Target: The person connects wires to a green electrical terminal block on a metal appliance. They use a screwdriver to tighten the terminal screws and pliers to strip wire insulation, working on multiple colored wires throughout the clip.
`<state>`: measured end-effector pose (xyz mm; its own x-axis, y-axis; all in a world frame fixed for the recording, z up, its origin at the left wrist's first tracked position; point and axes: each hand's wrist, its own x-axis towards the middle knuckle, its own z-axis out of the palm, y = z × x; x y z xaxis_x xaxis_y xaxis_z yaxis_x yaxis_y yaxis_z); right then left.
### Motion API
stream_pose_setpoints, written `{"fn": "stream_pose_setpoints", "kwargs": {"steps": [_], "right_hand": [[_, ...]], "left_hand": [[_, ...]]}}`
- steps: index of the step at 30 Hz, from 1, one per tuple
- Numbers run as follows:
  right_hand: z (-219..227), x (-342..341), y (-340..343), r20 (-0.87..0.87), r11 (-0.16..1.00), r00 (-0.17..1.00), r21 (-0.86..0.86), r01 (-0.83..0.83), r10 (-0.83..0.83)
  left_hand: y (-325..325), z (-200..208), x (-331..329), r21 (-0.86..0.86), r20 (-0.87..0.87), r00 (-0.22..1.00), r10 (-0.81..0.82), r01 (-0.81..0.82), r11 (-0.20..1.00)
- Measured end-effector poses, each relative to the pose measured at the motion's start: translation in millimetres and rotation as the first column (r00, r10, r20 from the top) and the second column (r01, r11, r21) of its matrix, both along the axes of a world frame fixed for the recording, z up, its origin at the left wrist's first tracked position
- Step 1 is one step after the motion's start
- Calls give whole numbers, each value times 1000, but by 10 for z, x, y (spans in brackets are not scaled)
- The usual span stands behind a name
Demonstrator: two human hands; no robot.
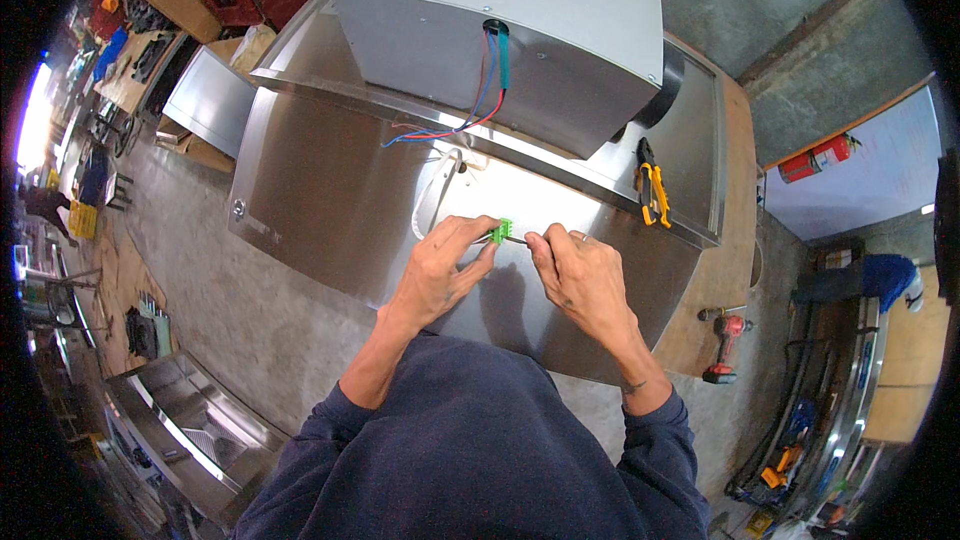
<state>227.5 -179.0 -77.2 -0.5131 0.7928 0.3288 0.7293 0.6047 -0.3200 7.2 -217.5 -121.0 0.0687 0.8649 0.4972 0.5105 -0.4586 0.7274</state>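
A small green terminal block (502, 231) is pinched between the thumb and fingers of my left hand (447, 262). My right hand (580, 275) is closed round a thin dark shaft (517, 240) that points at the block's right side; its handle, if any, is hidden in the fingers. A white cable (424, 198) loops from a bright patch of the steel panel (330, 200) down toward my left hand. Beyond my hands, loose red and blue wires (440, 132) hang from a hole in a grey metal box (480, 70).
Pliers with yellow handles (652, 186) lie on the steel at right. A red cordless drill (725, 348) rests near the wooden board's edge (690, 325). At lower left stands a steel basin (200, 420). Another person in blue (885, 280) bends over at far right.
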Motion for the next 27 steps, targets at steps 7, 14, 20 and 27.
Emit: {"fn": "stream_pose_setpoints", "kwargs": {"steps": [7,14,20,27], "right_hand": [[47,19,1,-19,977,999,-209,31,-36],[-187,56,85,-710,859,604,-506,-81,-362],[-579,-252,12,-777,648,81,-573,-503,-624],[-535,-574,-3,-736,543,337,-667,-509,-587]], "left_hand": [[15,11,19,5,21,1000,15,-15,1000],[67,-85,-59,-259,393,909,142,-39,965],[45,4,-79,-363,475,868,143,45,931],[20,-23,-97,-381,540,835,109,127,916]]}}
